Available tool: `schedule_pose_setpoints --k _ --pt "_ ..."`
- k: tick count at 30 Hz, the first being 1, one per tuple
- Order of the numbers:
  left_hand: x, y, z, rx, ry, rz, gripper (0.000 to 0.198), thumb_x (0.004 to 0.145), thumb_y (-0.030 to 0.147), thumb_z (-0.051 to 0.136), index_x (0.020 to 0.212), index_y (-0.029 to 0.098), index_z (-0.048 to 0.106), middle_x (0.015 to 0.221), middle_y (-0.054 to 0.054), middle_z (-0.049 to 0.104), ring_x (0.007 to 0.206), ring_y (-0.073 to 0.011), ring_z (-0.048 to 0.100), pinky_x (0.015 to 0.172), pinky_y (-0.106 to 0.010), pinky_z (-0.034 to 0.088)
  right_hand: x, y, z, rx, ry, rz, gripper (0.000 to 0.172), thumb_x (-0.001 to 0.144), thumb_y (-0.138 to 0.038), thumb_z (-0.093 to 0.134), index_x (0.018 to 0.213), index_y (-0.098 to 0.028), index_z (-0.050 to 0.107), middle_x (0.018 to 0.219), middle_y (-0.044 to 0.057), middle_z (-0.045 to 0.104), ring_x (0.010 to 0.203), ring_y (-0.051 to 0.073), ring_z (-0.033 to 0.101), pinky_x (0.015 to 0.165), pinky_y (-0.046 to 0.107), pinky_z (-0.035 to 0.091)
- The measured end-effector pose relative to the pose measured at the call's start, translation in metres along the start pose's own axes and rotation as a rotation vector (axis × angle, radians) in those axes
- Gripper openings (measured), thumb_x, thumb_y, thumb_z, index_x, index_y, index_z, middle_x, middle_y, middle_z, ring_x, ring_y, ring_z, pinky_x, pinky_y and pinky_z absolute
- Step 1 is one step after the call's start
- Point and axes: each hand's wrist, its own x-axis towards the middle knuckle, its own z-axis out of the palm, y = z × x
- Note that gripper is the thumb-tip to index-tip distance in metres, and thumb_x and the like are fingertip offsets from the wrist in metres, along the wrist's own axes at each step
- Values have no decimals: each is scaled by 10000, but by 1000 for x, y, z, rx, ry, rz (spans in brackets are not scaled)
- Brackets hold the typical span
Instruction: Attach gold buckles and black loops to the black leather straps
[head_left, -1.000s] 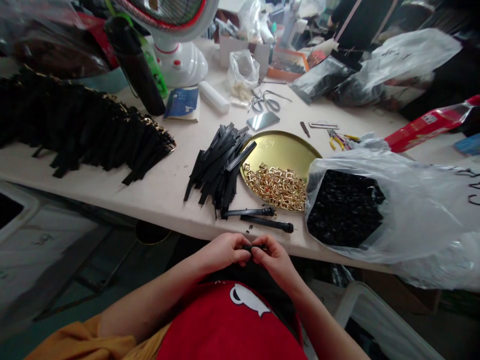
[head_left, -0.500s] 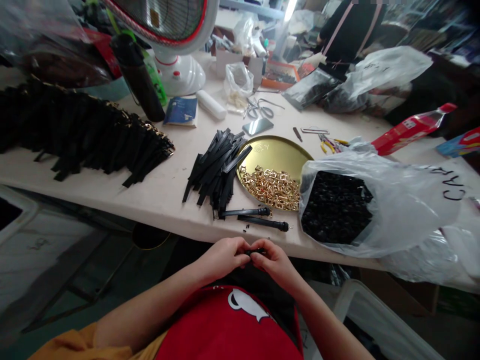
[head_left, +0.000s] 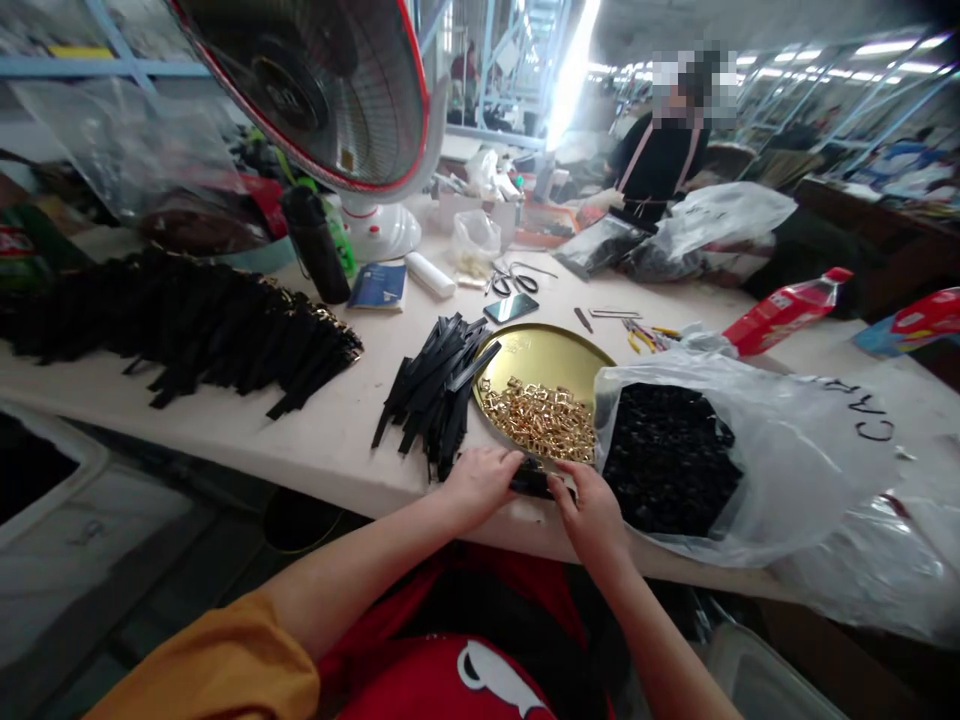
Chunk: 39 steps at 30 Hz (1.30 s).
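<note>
A short black strap lies between my two hands at the table's front edge. My left hand has its fingers closed on the strap's left end. With thumb and fingertips my right hand grips around the right end. Just beyond them, small gold buckles are heaped on a round gold tray. A pile of loose black strips lies left of the tray. Right of it, an open clear plastic bag holds many small black pieces.
Black straps with gold fittings line the left of the table. Behind stand a fan, a dark bottle, a phone, scissors, pliers and a red-labelled bottle. A person stands across the room.
My hands have moved up from below the table edge onto it and spread apart, over where two black straps lay. The camera view has tilted upward.
</note>
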Motion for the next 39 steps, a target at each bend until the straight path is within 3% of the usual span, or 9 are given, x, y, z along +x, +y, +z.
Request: schedule_pose_setpoints --k 7,11,14,17,22,25,29,33,39 --pt "11 -3 26 289 1 117 172 849 189 383 910 104 519 839 -102 570 778 -222 565 643 -338 462 -1 21 50 130 110 39 466 809 -479 406 1105 -133 506 1129 150 537 1062 288 481 905 459 353" --pt "8 -11 -9 297 27 15 152 828 169 389 936 126 487 859 -98 541 702 -201 567 535 -296 462 1 33 41 119 155 79 567 815 -538 334 1173 -121 470 1176 169 515 1083 326 470 899 470 346" --pt "-3 -51 -60 342 161 -232 240 866 145 296 1033 179 466 915 -77 538 757 -186 571 613 -283 467 2 49 33 35 118 146 594 770 -604 359 1089 -137 540 1109 162 564 1015 341 513 840 463 390" --pt "-14 -119 -100 411 293 -574 296 891 190 295 1147 190 444 1020 -93 537 856 -183 563 743 -290 446 2 54 36 17 82 160 556 744 -624 384 986 -166 588 1005 128 619 928 316 561 781 429 433" --pt "-26 -201 -113 551 328 -646 448 841 292 455 1265 160 396 1259 -161 435 1068 -284 461 856 -371 383 7 42 45 24 97 136 445 765 -558 422 938 -192 605 946 93 651 877 276 595 735 372 467" --pt "-16 -198 -111 567 379 -570 386 857 308 421 1213 164 459 1250 -146 449 1085 -278 441 884 -374 356 8 40 45 21 98 96 398 758 -538 451 908 -209 618 926 76 665 849 263 610 715 356 483" --pt "27 -163 -107 427 319 -379 279 865 342 397 1023 193 572 1009 -91 574 958 -223 515 850 -330 368 8 41 45 -3 110 55 373 756 -533 457 869 -223 631 892 66 674 820 258 622 682 352 499" --pt "70 -144 -99 290 264 -455 226 789 331 518 917 155 579 942 -101 590 880 -215 556 769 -308 404 9 41 46 -4 98 11 328 775 -493 456 858 -227 628 871 56 670 798 246 624 665 340 500" --pt "71 -124 -119 196 295 -436 161 771 318 505 795 165 548 758 -39 609 714 -164 580 632 -253 422 7 31 50 39 103 1 227 797 -393 480 882 -219 597 894 62 634 844 241 584 740 368 464"
